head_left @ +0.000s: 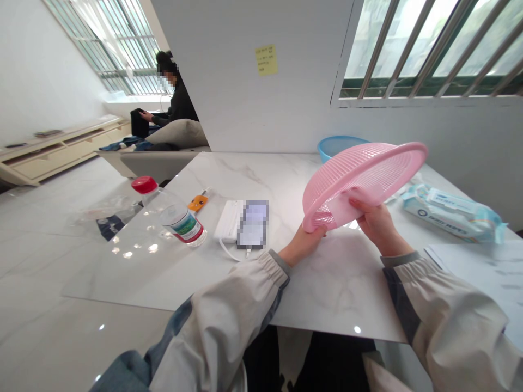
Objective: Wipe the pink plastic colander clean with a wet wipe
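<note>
A pink plastic sieve basket is held tilted above the white marble table, its underside facing me. My left hand grips its lower rim, fingers hidden behind the edge. My right hand presses a whitish wipe against the basket's mesh, fingers closed on it.
Behind the basket sits a blue basin. A pack of wet wipes lies at the right. A water bottle with a red cap, an orange item, a white power bank and a phone lie left. Another person sits far left.
</note>
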A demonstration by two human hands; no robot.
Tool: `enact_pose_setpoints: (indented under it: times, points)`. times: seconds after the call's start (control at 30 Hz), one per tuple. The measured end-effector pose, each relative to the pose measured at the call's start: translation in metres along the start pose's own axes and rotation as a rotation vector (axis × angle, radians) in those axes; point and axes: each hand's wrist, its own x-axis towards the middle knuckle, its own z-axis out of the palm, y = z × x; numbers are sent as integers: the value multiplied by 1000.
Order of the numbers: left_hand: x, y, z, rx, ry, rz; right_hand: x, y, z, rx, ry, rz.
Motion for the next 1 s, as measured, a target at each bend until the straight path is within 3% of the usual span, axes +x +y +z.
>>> enact_pose_setpoints:
  times: [0.2, 0.43, 0.83, 1.0]
  points:
    - [-8, 18, 1, -9, -39, 13, -1, -1, 1, -26, -34, -20]
    - [-10, 22, 2, -12, -38, 7, -1, -2, 1, -38, -34, -12]
    - [-2, 5, -4, -82, -11, 8, -1, 1, 1, -17, -17, -4]
    - [-3, 9, -5, -83, -5, -20, -4, 0, 2, -32, -29, 11]
